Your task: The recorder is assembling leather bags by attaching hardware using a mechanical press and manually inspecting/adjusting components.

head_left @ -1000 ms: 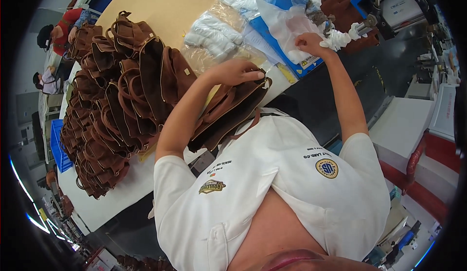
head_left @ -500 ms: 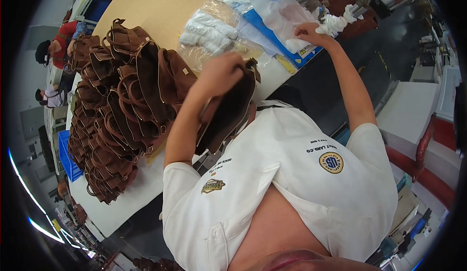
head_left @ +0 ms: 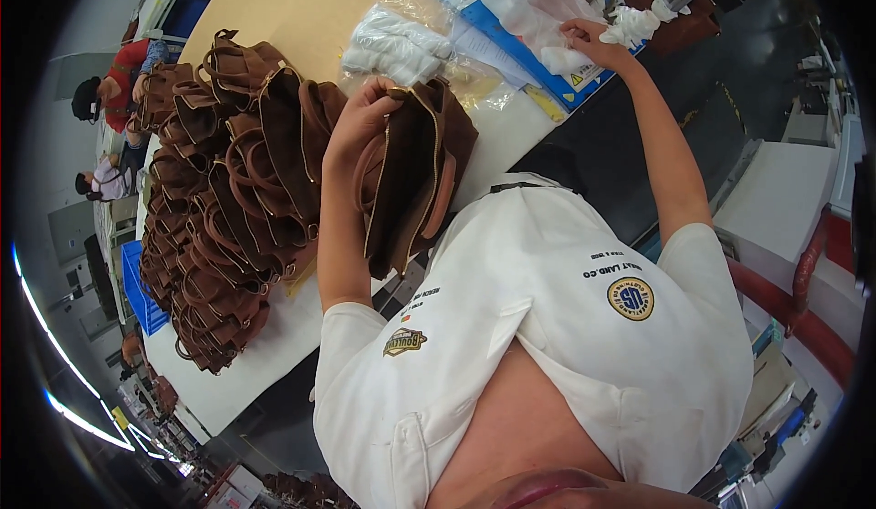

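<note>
A brown handbag (head_left: 406, 176) with a zip along its open mouth stands at the table's near edge, close to my body. My left hand (head_left: 365, 116) is closed on the top edge of this bag, near the zip's end. My right hand (head_left: 598, 45) is out at the far right, its fingers curled on a crumpled white plastic bag (head_left: 538, 7). The fingertips are partly lost in the plastic. Under it lies a blue board (head_left: 575, 94). A wad of white wrapping (head_left: 634, 27) around a metal rod touches the right hand's side.
A heap of brown handbags (head_left: 228, 189) covers the table's left part. Clear-wrapped white bundles (head_left: 397, 43) lie beyond my left hand. A blue crate (head_left: 141, 285) stands past the left edge. Another person (head_left: 119, 84) is at the far left. A red pipe (head_left: 785, 313) runs at right.
My left hand has drawn back leftward and come into focus at the handbag's edge. The bag has turned, showing more of its open mouth. My right hand stays at the white plastic.
</note>
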The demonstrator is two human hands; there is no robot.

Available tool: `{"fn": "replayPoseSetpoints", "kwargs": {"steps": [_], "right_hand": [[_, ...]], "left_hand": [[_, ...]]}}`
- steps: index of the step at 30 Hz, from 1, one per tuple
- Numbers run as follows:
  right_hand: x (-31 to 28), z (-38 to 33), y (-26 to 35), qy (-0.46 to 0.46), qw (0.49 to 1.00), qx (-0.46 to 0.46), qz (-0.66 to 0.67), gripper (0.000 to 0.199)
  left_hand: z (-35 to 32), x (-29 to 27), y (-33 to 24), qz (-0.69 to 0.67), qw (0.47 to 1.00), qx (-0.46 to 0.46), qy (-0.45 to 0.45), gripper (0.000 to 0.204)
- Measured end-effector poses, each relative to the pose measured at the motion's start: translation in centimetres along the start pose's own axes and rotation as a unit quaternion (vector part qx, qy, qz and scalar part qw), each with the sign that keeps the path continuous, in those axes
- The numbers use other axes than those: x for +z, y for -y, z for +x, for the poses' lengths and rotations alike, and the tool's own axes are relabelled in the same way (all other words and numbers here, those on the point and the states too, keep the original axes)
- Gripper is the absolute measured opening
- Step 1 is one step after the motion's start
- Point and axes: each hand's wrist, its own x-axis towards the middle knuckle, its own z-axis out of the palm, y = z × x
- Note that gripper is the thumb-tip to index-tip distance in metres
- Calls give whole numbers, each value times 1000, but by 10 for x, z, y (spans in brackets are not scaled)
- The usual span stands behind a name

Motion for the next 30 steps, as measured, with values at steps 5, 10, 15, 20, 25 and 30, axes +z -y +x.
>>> {"fn": "replayPoseSetpoints", "kwargs": {"steps": [5, 10, 15, 20, 25, 30], "right_hand": [[-4, -1, -20, -101, 983, -64, 138, 29], [-9, -8, -65, -107, 956, -92, 257, 24], [-38, -11, -62, -50, 825, -69, 559, 31], [-110, -29, -43, -179, 751, 21, 635, 26], [-197, -40, 66, -411, 875, -170, -193, 21], [-302, 5, 161, -315, 888, -211, 261, 19]], "left_hand": [[-18, 52, -19, 188, 979, 41, 61, 24], [-6, 77, -29, 482, 869, 97, 59, 24], [6, 84, -14, 767, 492, 409, -50, 9], [2, 91, -10, 766, 426, 481, -32, 22], [19, 83, 15, 574, 689, 416, -152, 34], [30, 95, 31, 113, 992, 44, -31, 15]]}}
